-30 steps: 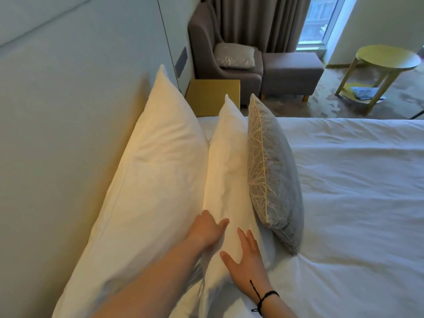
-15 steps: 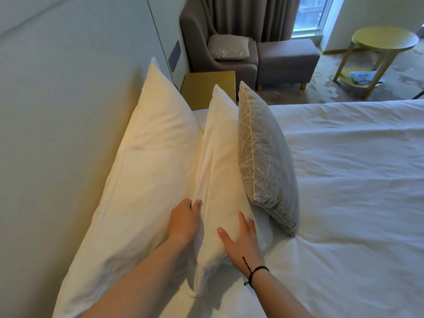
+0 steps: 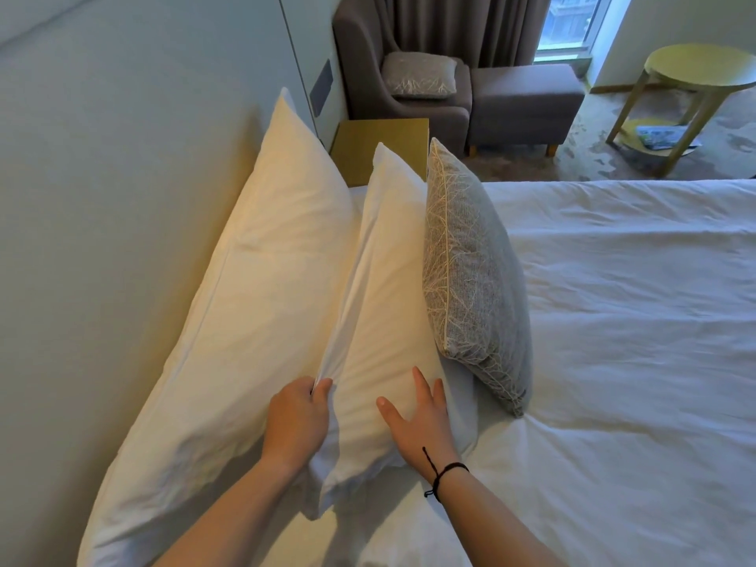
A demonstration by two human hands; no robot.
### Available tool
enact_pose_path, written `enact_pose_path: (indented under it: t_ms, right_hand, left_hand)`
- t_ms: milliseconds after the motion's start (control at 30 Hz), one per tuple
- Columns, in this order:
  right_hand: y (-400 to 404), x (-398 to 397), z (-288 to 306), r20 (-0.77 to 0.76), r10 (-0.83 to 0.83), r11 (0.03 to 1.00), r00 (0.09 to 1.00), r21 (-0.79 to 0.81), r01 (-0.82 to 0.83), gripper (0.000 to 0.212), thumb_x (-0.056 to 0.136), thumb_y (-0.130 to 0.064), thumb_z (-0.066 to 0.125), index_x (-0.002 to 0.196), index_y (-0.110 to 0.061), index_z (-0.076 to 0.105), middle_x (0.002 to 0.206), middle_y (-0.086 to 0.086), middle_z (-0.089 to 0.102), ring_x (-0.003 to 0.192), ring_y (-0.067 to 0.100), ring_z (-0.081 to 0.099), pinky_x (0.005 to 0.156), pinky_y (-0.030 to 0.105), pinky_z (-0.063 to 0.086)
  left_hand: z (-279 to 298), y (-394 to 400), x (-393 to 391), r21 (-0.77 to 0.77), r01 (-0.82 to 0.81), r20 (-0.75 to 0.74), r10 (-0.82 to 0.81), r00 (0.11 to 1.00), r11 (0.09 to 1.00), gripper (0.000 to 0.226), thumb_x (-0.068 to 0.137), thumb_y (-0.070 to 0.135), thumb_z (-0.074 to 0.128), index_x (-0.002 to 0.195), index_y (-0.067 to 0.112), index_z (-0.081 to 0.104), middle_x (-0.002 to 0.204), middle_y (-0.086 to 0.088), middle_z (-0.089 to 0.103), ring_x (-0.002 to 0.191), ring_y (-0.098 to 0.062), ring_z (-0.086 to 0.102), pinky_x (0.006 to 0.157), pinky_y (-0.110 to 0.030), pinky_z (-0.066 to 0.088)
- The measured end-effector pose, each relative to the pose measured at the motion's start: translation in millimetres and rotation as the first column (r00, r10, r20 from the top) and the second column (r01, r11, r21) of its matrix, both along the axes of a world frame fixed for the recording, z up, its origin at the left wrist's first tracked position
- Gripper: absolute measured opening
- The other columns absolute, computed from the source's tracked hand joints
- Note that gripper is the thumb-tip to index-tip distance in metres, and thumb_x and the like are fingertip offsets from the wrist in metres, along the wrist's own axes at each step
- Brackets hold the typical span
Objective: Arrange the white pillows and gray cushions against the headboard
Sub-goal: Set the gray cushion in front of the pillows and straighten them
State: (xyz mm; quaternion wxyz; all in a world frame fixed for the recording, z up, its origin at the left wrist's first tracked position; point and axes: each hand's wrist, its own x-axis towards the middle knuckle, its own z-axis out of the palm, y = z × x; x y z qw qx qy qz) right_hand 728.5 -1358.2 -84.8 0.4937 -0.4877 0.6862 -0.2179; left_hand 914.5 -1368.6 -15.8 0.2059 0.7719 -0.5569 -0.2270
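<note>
A large white pillow (image 3: 253, 304) leans against the pale headboard (image 3: 122, 178) on the left. A second white pillow (image 3: 388, 288) stands in front of it. My left hand (image 3: 296, 417) pinches this second pillow's upper edge near its close end. My right hand (image 3: 417, 421) lies flat on the pillow's front face, fingers spread, a black cord around the wrist. A gray cushion (image 3: 474, 280) with a pale twig pattern leans against the second pillow's front, resting on the white bed (image 3: 613, 341).
A yellow bedside table (image 3: 380, 153) stands beyond the pillows. Behind it is a gray armchair (image 3: 364, 67) holding another gray cushion (image 3: 421, 73), then a gray footstool (image 3: 527, 100). A round yellow side table (image 3: 695, 71) stands at the far right.
My left hand has closed on the front pillow's edge and drawn it up. My right hand slid a little along the pillow's face. The view has shifted slightly.
</note>
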Motion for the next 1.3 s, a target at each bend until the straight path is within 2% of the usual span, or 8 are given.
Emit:
enact_pose_path:
  t_ms: [333, 433, 567, 767, 933, 1033, 1133, 1300]
  right_hand:
    - [-0.3, -0.1, -8.5, -0.071, 0.050, 0.998, 0.996, 0.052, -0.046, 0.095, 0.076, -0.077, 0.049, 0.151, -0.044, 0.001, 0.163, 0.007, -0.008, 0.150, 0.023, -0.002, 0.120, 0.044, 0.015]
    - [-1.4, 4.2, -6.4, -0.252, 0.127, 0.991, 0.959, -0.013, -0.134, 0.086, 0.081, -0.078, 0.039, 0.150, -0.047, -0.001, 0.163, 0.005, -0.010, 0.149, 0.029, -0.002, 0.120, 0.047, 0.013]
    - [-4.0, 15.9, -0.2, -0.450, 0.291, 0.897, 0.845, -0.180, -0.404, 0.066, 0.089, -0.070, 0.023, 0.148, -0.049, 0.003, 0.163, -0.006, -0.010, 0.149, 0.028, -0.010, 0.120, 0.050, 0.004]
    - [-28.5, 42.1, 15.9, -0.689, 0.471, 0.649, 0.551, -0.152, -0.745, 0.056, 0.096, -0.059, 0.021, 0.145, -0.035, 0.035, 0.163, -0.007, 0.010, 0.149, 0.025, -0.010, 0.115, 0.057, -0.010]
    - [-48.1, 53.3, 28.3, -0.756, 0.572, 0.521, 0.319, 0.034, -0.853, 0.053, 0.098, -0.051, 0.025, 0.119, -0.023, 0.065, 0.140, -0.001, 0.051, 0.149, 0.025, 0.005, 0.112, 0.063, -0.009]
    - [-65.4, 54.0, 39.8, -0.675, 0.612, 0.577, 0.413, 0.023, -0.817, 0.043, 0.097, -0.043, 0.030, 0.103, -0.024, 0.068, 0.129, -0.002, 0.060, 0.146, 0.018, 0.018, 0.115, 0.060, -0.003]
    - [-95.7, 48.7, 51.2, -0.665, 0.435, 0.728, 0.607, -0.137, -0.672, 0.036, 0.094, -0.035, 0.038, 0.122, -0.029, 0.060, 0.134, -0.003, 0.053, 0.137, 0.016, 0.033, 0.117, 0.051, 0.006]
    - [-137.8, 44.8, 55.5, -0.564, 0.279, 0.899, 0.778, -0.131, -0.417, 0.054, 0.093, -0.036, 0.045, 0.145, -0.026, 0.032, 0.159, 0.010, 0.016, 0.148, 0.027, 0.009, 0.118, 0.049, 0.014]
  left_hand:
    - [-2.5, 5.6, 7.9, 0.232, 0.041, 0.352, -0.123, 0.928, 0.972, 0.025, 0.099, 0.043, 0.043, 0.086, 0.023, 0.047, 0.086, -0.002, 0.065, 0.075, -0.026, 0.060, 0.064, -0.034, 0.043]
    - [-11.8, 26.4, 10.8, 0.257, 0.084, 0.206, -0.140, 0.969, 0.963, 0.028, 0.095, 0.051, 0.047, 0.084, 0.025, 0.048, 0.081, 0.002, 0.064, 0.080, -0.026, 0.063, 0.059, -0.035, 0.042]
    - [-21.7, 57.2, 13.3, 0.254, 0.067, -0.059, -0.054, 0.997, 0.965, 0.016, 0.094, 0.040, 0.056, 0.084, 0.029, 0.049, 0.074, 0.009, 0.063, 0.067, -0.007, 0.059, 0.054, -0.029, 0.044]
    - [-23.3, 72.4, 31.2, 0.232, -0.013, 0.018, 0.009, 1.000, 0.973, 0.028, 0.095, 0.032, 0.059, 0.070, 0.021, 0.052, 0.062, 0.004, 0.058, 0.059, -0.009, 0.053, 0.051, -0.028, 0.038]
    - [-9.8, 63.3, 34.7, 0.486, 0.122, 0.313, -0.303, 0.900, 0.865, 0.021, 0.089, 0.043, 0.049, 0.081, 0.023, 0.053, 0.086, 0.001, 0.066, 0.084, -0.023, 0.063, 0.067, -0.035, 0.049]
    - [10.0, 36.4, 25.3, 0.439, 0.187, 0.313, -0.345, 0.885, 0.879, 0.024, 0.090, 0.045, 0.044, 0.084, 0.024, 0.053, 0.088, 0.000, 0.067, 0.083, -0.023, 0.063, 0.066, -0.034, 0.048]
    - [32.5, -19.7, 9.4, 0.298, 0.248, 0.199, -0.314, 0.928, 0.922, 0.018, 0.095, 0.041, 0.045, 0.089, 0.030, 0.058, 0.089, 0.006, 0.067, 0.077, -0.015, 0.062, 0.071, -0.034, 0.054]
    - [54.0, -161.3, -24.2, 0.100, 0.303, -0.001, -0.304, 0.953, 0.948, 0.021, 0.098, 0.025, 0.044, 0.110, 0.018, 0.060, 0.108, -0.004, 0.067, 0.089, -0.018, 0.060, 0.073, -0.029, 0.045]
